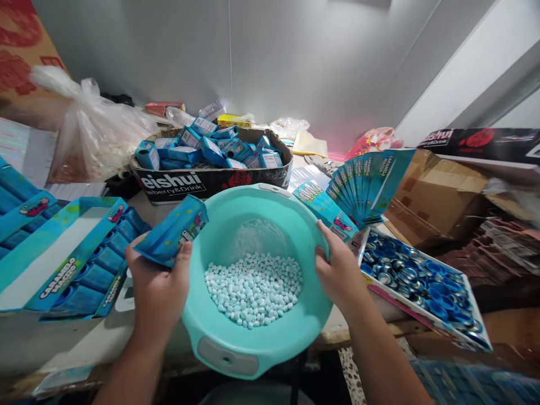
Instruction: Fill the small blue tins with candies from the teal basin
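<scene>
My left hand (pixel 158 281) is closed around a small blue candy box (pixel 175 230), tilted beside the left rim of a turquoise basin (pixel 257 351). Pale blue and white candies (pixel 255 289) lie in the bottom of the basin. On the far side, my right hand (pixel 337 264) grips the basin's right rim, thumb side up. The basin tilts slightly toward me over the table's front edge. Left of my left hand, an open blue display box (pixel 63 270) holds a row of small blue boxes.
Behind the basin stands a black carton (pixel 177 188) heaped with small blue boxes (pixel 211 149). To the right are fanned blue cartons (pixel 367 183) and a tray of blue-and-silver caps (pixel 413 275). A clear plastic bag (pixel 97 129) sits at back left; brown cardboard (pixel 434 197) stands right.
</scene>
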### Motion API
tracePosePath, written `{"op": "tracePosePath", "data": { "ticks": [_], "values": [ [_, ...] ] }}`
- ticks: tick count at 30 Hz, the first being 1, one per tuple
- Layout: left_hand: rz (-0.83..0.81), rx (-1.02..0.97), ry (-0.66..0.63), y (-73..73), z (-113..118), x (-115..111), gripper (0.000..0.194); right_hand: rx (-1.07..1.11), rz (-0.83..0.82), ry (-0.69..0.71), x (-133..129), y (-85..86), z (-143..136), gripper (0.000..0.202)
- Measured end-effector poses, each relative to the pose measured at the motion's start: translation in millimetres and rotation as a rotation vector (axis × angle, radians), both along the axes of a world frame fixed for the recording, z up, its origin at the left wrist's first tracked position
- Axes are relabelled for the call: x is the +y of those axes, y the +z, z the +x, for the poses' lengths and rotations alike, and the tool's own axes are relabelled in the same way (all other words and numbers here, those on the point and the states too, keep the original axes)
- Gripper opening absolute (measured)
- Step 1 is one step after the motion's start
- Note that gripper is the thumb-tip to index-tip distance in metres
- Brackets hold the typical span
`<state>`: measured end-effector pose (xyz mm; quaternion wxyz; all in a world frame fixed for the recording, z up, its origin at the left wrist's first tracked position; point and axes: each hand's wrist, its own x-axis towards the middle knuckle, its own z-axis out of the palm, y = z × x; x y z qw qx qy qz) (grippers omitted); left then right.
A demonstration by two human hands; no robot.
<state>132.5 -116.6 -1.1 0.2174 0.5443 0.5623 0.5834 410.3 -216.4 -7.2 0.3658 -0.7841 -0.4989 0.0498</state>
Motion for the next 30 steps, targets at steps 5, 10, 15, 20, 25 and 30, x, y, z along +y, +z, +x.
{"op": "tracePosePath", "data": {
  "ticks": [5, 10, 15, 20, 25, 30],
  "values": [
    [-0.023, -0.183, -0.009, -19.1, -5.7, 4.1, 0.063, 0.259, 0.057, 0.017, 10.8, -8.2, 9.1, 0.063],
    [0.009, -0.386, 0.008, -53.7, -5.2, -3.9, 0.059, 0.563, 0.317, 0.157, -5.7, -46.7, 20.4, 0.061],
    [-0.086, -0.432, 0.001, -61.0, -1.5, -8.6, 0.062, 0.43, 0.327, 0.18, -19.3, -69.7, 19.9, 0.063],
    [-0.031, -0.386, 0.006, -61.9, -1.9, -8.9, 0.056, 0.41, 0.342, 0.16, -18.7, -72.0, 18.6, 0.054],
    [0.053, -0.383, 0.008, -63.9, -4.5, -8.1, 0.051, 0.341, 0.321, 0.192, -30.9, -62.5, 22.9, 0.029],
    [0.17, -0.287, 0.023, -32.4, -16.4, 0.6, 0.049, 0.228, 0.236, 0.152, -64.0, -45.4, 15.8, 0.021]
  ]
}}
